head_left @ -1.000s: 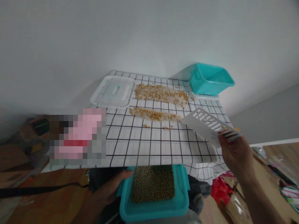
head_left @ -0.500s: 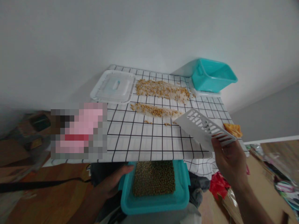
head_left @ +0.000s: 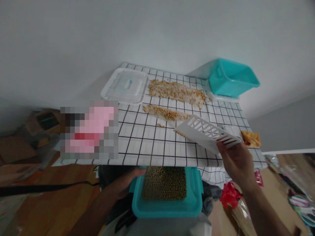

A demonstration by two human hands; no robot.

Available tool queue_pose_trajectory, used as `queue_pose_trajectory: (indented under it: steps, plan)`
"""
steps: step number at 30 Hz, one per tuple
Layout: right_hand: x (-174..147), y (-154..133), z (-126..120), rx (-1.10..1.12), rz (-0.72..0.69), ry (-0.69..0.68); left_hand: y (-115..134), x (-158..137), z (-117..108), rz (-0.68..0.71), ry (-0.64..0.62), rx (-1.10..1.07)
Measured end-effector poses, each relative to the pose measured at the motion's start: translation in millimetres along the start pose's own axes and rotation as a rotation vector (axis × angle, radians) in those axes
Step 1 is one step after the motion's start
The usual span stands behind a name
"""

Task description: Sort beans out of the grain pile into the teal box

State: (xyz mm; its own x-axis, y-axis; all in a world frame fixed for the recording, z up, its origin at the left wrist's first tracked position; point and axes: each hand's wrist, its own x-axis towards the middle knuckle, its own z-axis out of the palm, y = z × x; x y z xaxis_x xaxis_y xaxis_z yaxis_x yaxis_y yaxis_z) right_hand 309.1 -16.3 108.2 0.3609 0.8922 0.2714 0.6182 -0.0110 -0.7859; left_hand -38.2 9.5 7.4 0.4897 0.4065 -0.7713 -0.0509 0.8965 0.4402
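Observation:
In my right hand (head_left: 236, 161) is a white slotted plastic scraper (head_left: 201, 135), gripped at its right end and tilted. Its lower left edge meets the cloth beside a few stray soybeans (head_left: 181, 134). Just beyond it lies a narrow strip of soybeans (head_left: 168, 114) mixed with whitish bits. A wider band of the same mix (head_left: 176, 91) spreads farther back. Below the table's front edge, my left hand (head_left: 126, 182) holds the left side of a teal plastic bin (head_left: 168, 209), thumb on its rim. Soybeans (head_left: 164, 185) cover the bin's bottom.
A black-and-white checked cloth (head_left: 137, 144) covers the table. A clear lid (head_left: 126, 86) lies at the back left, a second teal bin (head_left: 232, 78) stands at the back right. A blurred pink item (head_left: 95, 121) is at left, an orange cloth (head_left: 250, 139) at the right edge.
The scraper has moved left and slightly toward me, reaching the stray soybeans near the strip. My left hand keeps hold of the bin. The whole view has shifted a little.

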Motion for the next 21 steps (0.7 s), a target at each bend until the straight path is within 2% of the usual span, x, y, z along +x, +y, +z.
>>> queue_pose_trajectory:
  steps: [5,8,11,16,18,21]
  plan:
    - [-7.4,-3.2,-7.3,-0.028,-0.052,-0.109,4.9,0.6,2.0,-0.014,-0.017,0.04]
    - [-22.8,-7.9,-13.5,-0.073,-0.071,-0.192,5.8,1.2,1.0,-0.008,-0.038,0.039]
    - [-42.4,-12.8,-21.4,-0.145,-0.119,-0.303,6.1,1.8,1.0,-0.01,-0.004,0.028]
    - [-63.1,-16.5,-31.4,-0.035,-0.191,-0.489,7.0,2.6,1.9,-0.043,0.033,-0.016]
    - [-59.0,-17.8,-30.2,0.014,-0.182,-0.46,6.2,3.4,0.2,-0.036,0.023,-0.022]
    - [-33.9,-22.0,-18.0,-0.03,-0.133,-0.21,5.0,3.9,-2.4,-0.016,0.007,-0.019]
